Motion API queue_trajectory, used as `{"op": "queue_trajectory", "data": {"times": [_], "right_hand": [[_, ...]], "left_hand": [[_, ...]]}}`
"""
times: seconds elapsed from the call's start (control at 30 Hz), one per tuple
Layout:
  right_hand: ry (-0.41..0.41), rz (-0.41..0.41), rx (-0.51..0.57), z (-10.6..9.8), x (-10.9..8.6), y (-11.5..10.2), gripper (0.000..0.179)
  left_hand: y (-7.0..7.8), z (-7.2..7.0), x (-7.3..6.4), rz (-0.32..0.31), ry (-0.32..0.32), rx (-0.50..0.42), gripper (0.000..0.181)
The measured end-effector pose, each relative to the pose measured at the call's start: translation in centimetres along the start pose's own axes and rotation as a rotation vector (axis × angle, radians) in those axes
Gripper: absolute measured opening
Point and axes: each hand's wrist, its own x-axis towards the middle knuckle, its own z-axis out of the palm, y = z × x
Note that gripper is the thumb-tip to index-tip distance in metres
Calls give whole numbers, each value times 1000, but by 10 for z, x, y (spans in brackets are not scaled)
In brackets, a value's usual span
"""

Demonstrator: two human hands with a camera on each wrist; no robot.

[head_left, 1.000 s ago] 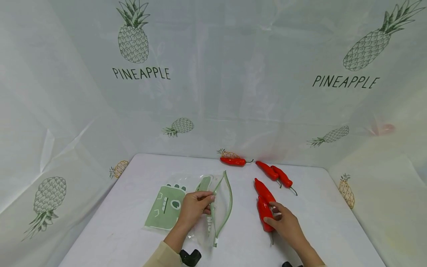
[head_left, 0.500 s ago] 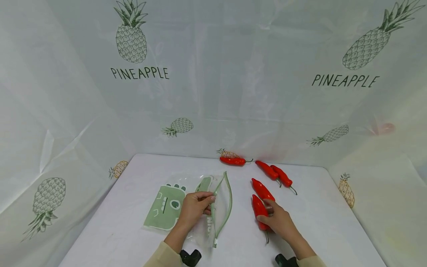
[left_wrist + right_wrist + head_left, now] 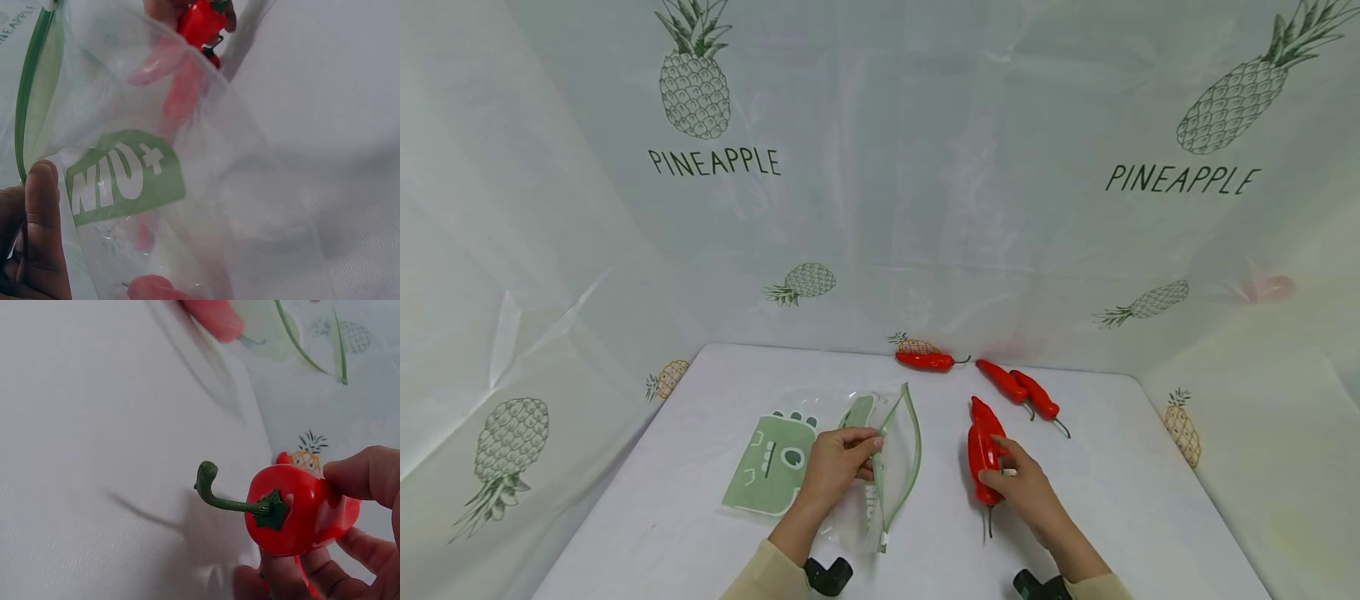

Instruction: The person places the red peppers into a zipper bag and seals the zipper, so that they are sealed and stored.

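Left hand [image 3: 837, 461] pinches a clear bag [image 3: 150, 187]; right hand [image 3: 1028, 493] grips a red pepper [image 3: 299, 512], apparently aloft.

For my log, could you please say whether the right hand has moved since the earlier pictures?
Yes, the right hand has shifted slightly left, toward the bag, judged against the table in the head view.

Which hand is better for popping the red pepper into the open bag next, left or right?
Probably the right hand: it holds a red pepper, and the open bag gapes toward that side. The left hand pinches the green edge, so it seems better for steadying the bag.
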Motion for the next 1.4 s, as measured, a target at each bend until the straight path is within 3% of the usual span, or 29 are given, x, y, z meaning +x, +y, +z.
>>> {"op": "queue_trajectory", "data": {"times": [0.17, 0.43, 1.0, 1.4], "right_hand": [[32, -33, 20, 0, -2, -4, 73], [71, -71, 26, 1, -2, -10, 88], [42, -134, 85, 0, -2, -25, 91], [39, -182, 120, 3, -9, -48, 91]], "left_hand": [[0, 0, 1, -2, 4, 1, 28], [0, 0, 1, -6, 15, -7, 28], [2, 1, 3, 4, 1, -20, 28], [4, 6, 4, 15, 1, 19, 25]]}}
